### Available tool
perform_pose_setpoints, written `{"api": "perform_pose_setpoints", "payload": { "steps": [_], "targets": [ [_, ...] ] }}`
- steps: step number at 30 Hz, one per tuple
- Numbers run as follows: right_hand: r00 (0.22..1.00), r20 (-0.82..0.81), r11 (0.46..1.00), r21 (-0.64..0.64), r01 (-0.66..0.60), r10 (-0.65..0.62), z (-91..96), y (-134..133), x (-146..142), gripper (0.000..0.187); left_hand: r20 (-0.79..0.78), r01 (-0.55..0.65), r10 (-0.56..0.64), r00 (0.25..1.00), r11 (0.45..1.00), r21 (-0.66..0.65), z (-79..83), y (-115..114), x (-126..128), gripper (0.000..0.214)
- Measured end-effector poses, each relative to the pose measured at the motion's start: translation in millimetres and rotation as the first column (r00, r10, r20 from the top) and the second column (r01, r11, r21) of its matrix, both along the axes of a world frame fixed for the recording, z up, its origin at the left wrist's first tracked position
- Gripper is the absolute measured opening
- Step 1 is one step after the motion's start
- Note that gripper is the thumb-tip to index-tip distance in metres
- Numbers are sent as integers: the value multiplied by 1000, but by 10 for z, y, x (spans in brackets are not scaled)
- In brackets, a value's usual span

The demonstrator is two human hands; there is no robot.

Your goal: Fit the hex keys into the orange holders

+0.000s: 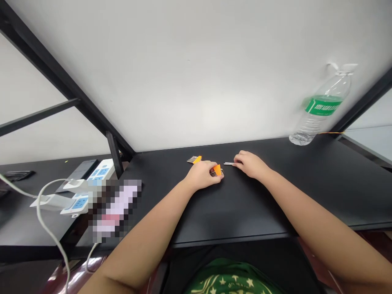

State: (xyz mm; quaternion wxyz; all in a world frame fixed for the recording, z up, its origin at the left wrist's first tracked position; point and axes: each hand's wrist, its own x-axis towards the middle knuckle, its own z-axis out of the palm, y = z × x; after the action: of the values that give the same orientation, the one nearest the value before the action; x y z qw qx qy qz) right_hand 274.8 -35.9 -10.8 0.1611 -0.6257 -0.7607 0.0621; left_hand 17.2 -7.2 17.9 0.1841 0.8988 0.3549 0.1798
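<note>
My left hand (202,175) is closed around a small orange holder (217,170) with a row of thin, metal-looking rods; its fingers cover part of it. Just behind that hand, a similar orange piece (198,159) with several thin rods (192,159) lies on the black tabletop (226,216). A little to the right, my right hand (248,163) pinches the end of a couple of slim, pale rods (228,163), which point left toward the holder and lie low over the table. The exact kind of rods is too small to make out.
A water bottle with a green label (324,105) stands at the back right by the white wall (208,81). On the left are a blurred-out phone-like object (122,204), a white power strip (102,170) with plugs and cables, and black frame bars (92,112).
</note>
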Motion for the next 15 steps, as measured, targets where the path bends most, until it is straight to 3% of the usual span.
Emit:
{"api": "perform_pose_setpoints", "payload": {
  "steps": [3,6,9,12,15],
  "targets": [
    [1000,9,1000,6,-1,1,4,1,-2,18,-7,2,-2,1000,1000,1,16,-7,3,31],
    [1000,11,995,94,-30,29,39,-20,-26,16,-15,7,-7,1000,1000,7,34,-16,8,31],
    [975,-157,977,165,-132,158,101,-75,-137,16,-17,23,-22,1000,1000,11,41,-29,12,29],
    [884,-395,968,90,-235,251,146,-149,-315,14,-2,53,-53,999,998,18,30,-38,15,26],
    [830,-514,964,-23,-265,216,149,-200,-449,12,3,71,-71,997,997,32,7,-35,15,22]
  ]
}}
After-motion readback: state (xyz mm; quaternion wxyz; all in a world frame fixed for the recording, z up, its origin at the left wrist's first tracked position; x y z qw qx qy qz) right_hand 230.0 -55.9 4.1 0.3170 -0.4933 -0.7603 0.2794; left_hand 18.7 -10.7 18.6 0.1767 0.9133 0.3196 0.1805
